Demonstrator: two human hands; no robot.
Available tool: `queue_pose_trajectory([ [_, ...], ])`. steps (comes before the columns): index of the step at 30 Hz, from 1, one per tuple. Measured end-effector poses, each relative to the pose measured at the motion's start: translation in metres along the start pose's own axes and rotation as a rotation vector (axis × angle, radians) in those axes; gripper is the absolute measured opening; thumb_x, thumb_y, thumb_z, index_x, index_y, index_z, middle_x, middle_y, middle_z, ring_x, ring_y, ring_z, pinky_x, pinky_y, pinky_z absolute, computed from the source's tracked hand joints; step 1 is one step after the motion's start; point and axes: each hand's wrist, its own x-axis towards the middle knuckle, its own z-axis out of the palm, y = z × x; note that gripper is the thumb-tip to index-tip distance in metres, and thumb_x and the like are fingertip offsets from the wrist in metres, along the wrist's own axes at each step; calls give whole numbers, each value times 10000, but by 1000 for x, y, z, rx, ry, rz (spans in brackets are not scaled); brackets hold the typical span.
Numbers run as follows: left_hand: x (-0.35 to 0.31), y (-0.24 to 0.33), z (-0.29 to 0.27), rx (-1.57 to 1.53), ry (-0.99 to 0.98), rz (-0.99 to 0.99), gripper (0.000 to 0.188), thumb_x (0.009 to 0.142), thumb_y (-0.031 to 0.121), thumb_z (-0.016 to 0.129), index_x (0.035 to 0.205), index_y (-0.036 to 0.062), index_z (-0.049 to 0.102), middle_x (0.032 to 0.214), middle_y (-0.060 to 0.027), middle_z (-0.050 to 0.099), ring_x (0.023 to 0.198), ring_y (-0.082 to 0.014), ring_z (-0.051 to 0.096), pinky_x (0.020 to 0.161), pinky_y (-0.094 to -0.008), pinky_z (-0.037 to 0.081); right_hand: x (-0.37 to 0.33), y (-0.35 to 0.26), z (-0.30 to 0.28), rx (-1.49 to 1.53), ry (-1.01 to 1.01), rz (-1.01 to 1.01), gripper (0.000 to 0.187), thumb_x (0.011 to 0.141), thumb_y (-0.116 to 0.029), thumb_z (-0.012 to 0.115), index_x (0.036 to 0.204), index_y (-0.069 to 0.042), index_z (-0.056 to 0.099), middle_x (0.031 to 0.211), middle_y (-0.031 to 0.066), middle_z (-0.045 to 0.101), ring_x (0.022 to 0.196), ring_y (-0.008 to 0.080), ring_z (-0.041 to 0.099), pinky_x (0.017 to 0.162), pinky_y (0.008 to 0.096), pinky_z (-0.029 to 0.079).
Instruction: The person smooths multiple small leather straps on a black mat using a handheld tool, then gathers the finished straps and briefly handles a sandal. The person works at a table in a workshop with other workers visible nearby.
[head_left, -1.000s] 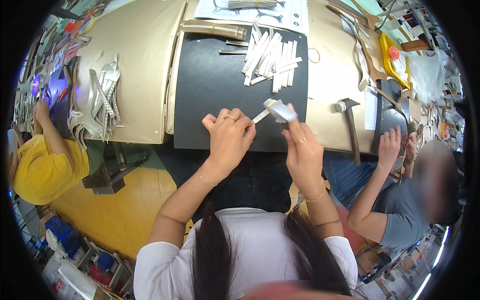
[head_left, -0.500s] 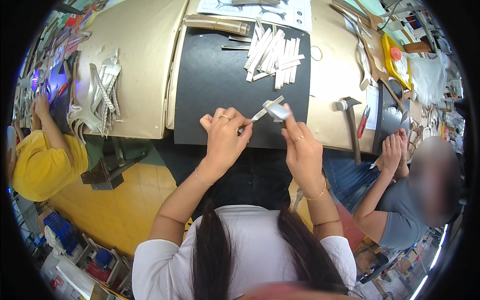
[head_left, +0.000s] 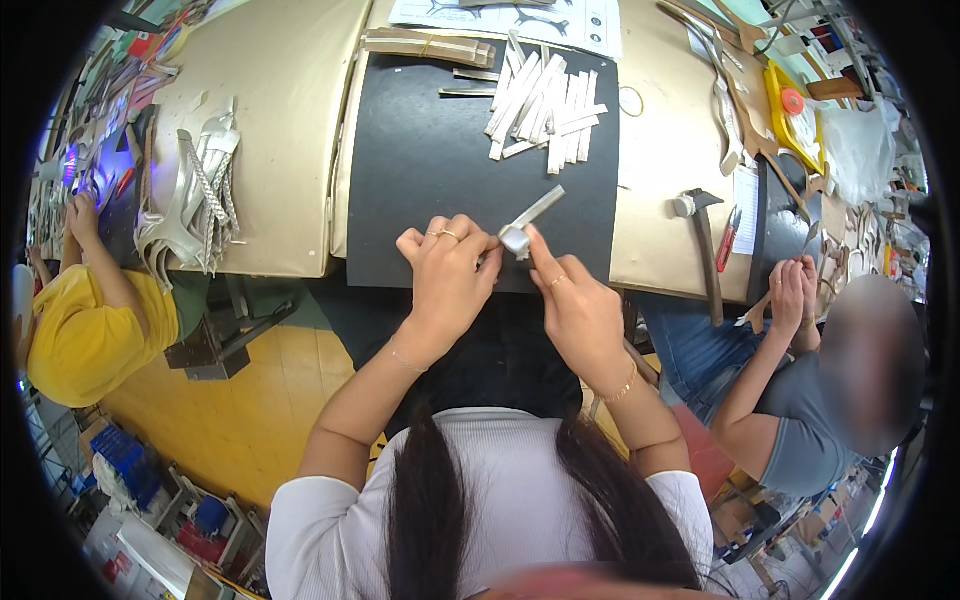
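My left hand (head_left: 448,265) is closed, thumb and finger pinching the near end of a thin pale strip (head_left: 546,203) just above the black mat (head_left: 410,170). The strip slants away to the upper right. My right hand (head_left: 582,312) grips a small whitish-grey piece (head_left: 514,240), its index finger pressing on top. That piece lies across the strip close to my left fingertips. Its exact kind cannot be made out. Farther up the mat is a loose pile of similar pale strips (head_left: 540,100).
A banded bundle of brown strips (head_left: 430,47) lies at the mat's far left. To the right are a hammer (head_left: 707,250), a red cutter knife (head_left: 729,240) and a yellow tray (head_left: 790,115). Metallic braided straps (head_left: 205,185) lie left. Co-workers sit on both sides.
My right hand has slid left and nearer along the strip with the whitish-grey piece, toward my left fingertips. My left hand has stayed in place.
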Motion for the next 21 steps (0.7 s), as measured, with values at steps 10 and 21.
queue_pose_trajectory([
  [10,-8,-4,-5,-40,3,-50,58,783,135,793,793,100,749,802,24,621,833,-178,561,842,-388,280,7,1,-11,64,83,-3,585,899,-77,706,1461,-156,562,847,79,644,631,269,658,564,392,525],
  [21,0,-3,0,-57,23,-45,62,796,123,784,795,89,732,813,16,619,849,-186,562,857,-389,280,6,1,-4,165,201,-19,572,922,-78,681,1471,-164,547,820,87,617,626,288,648,556,391,519],
])
